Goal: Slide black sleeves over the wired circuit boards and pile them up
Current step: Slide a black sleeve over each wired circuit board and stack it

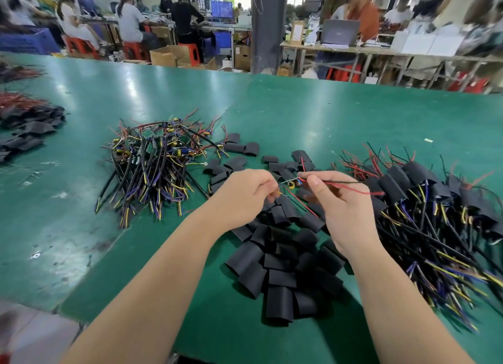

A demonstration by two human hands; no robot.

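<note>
A small wired circuit board [291,182] hangs between my two hands above the green table [299,110]. My left hand [245,193] grips the board's cable end with curled fingers. My right hand [333,200] pinches the thin red and black wires [351,187] that trail to the right. Loose black sleeves [280,265] lie scattered under and in front of my hands. A heap of bare wired boards [158,167] sits to the left. Sleeved boards [430,208] are piled on the right.
More black sleeves and red wires [27,124] lie at the table's far left. A white scrap [428,140] sits at the right rear. Behind the table, people work at benches with red stools, boxes and a laptop [340,33].
</note>
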